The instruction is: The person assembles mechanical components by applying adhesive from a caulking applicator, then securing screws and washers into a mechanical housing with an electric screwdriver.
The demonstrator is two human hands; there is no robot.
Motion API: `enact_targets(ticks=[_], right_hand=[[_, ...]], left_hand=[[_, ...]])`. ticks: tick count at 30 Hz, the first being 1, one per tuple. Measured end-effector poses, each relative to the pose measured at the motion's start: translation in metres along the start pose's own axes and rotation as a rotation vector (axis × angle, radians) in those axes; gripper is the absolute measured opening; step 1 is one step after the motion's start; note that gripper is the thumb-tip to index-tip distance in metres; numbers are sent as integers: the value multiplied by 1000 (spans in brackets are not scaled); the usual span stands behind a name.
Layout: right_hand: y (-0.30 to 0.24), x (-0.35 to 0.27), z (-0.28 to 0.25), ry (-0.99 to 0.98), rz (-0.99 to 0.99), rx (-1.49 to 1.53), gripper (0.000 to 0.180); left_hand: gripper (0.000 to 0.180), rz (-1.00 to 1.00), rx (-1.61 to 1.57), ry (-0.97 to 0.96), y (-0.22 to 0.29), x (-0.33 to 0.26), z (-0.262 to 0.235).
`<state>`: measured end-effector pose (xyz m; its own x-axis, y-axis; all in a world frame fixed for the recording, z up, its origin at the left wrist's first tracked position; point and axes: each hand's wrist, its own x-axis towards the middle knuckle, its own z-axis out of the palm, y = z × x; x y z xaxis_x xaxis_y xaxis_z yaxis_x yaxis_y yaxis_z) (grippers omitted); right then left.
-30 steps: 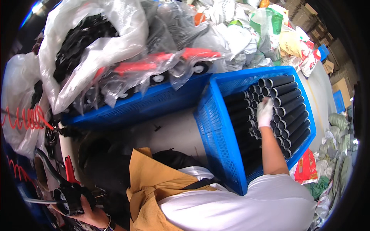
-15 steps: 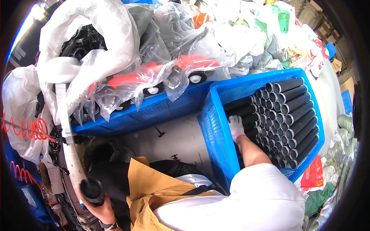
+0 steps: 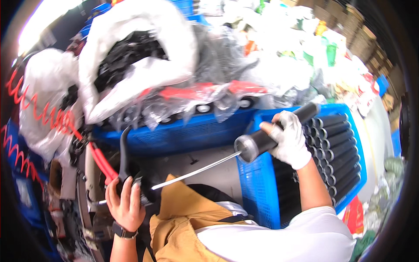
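Note:
My right hand point(image 3: 288, 139), in a white glove, grips a black tube point(image 3: 267, 139) with a thin metal rod point(image 3: 196, 171) sticking out of its near end toward my lap. It holds the tube above the left wall of a blue crate point(image 3: 258, 187) that is filled with several more black tubes point(image 3: 334, 148) laid in rows. My left hand point(image 3: 125, 205), bare and with a dark wristwatch, closes around the black curved lever point(image 3: 123, 153) of a tool fixed at my lower left, next to its red handle point(image 3: 101, 160).
A long blue crate point(image 3: 187, 133) lies across the back under plastic bags of black parts point(image 3: 131, 61) and a red item in clear wrap point(image 3: 205, 94). A red coiled hose point(image 3: 39, 111) hangs at the left. Piles of bags and boxes fill the far right.
My right hand has lifted a black tube with its rod out of the blue crate and brought it left. My left hand has moved up from a black object onto the lever.

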<state>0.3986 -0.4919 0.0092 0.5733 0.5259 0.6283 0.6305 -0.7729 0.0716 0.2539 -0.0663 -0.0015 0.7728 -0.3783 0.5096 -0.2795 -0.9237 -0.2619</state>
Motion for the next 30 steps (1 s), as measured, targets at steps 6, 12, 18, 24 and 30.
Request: enact_targets(ticks=[6,12,18,24,30], right_hand=[[-129,84,19,121,-329,-72,37],[-147,104,30,236,-479,-11,29],[-164,115,37,201,-422,73,26],[-183,135,38,215,-555,86,37],[-198,157,71,-732,-235,1195,85]], left_hand=[[77,-299,-651,-195,20,50,-25],[78,-340,-562,-210,10,32,-32],[58,-148,-147,-69,-14,44,-61],[65,-366,-526,-297,-33,27,-53],[61,-207,254,479,-54,-11,-49]])
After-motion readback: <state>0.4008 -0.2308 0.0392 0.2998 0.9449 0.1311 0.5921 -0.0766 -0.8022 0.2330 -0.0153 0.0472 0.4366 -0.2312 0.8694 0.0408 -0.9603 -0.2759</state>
